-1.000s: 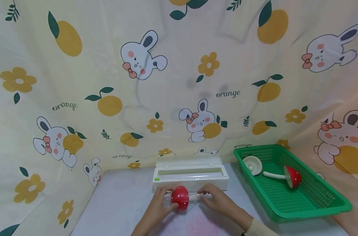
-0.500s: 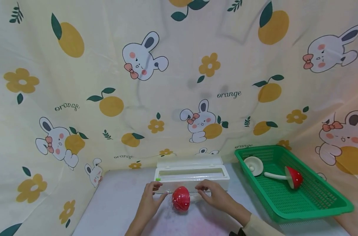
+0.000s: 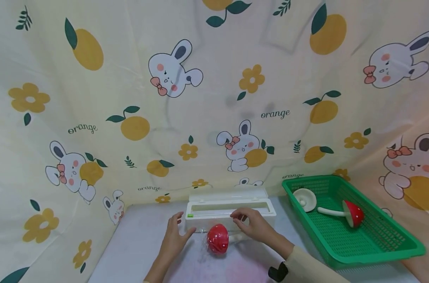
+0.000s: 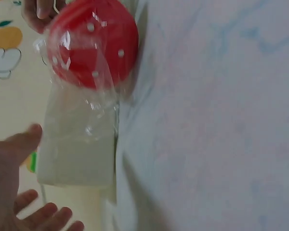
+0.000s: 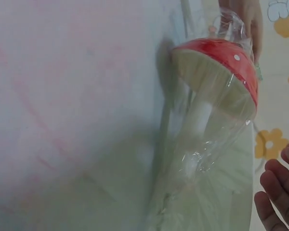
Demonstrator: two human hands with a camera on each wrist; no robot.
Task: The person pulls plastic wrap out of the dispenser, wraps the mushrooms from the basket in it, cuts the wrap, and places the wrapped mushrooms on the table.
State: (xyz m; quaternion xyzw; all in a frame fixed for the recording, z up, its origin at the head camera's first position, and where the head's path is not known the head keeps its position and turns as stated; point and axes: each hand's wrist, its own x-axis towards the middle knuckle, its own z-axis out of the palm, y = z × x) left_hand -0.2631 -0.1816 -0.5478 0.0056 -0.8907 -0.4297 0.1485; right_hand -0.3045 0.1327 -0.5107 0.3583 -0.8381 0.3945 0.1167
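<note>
A toy mushroom (image 3: pixel 218 239) with a red, white-dotted cap and a pale stem lies on its side on the table, wrapped in clear plastic film (image 4: pixel 89 113). Its stem points right. To its left hovers my left hand (image 3: pixel 173 237), thumb and fingers spread, holding nothing. My right hand (image 3: pixel 255 225) is raised over the stem end with loosely bent fingers, in front of the white box. Seen from the right wrist, those fingers (image 5: pixel 277 185) are apart from the wrapped mushroom (image 5: pixel 231 60), whose stem shows blurrily through the film.
Behind the mushroom stands a long white film dispenser box (image 3: pixel 200 225), lid up, with a small green piece at its left. At right, a green basket (image 3: pixel 375 257) contains another red mushroom (image 3: pixel 354 214) and a white cap-shaped piece (image 3: pixel 305 199). Printed cloth (image 3: pixel 207 106) hangs behind.
Both hands have let go of the wrapped mushroom. My left hand has drawn away to the left, my right hand has risen slightly, and the mushroom stays on the table.
</note>
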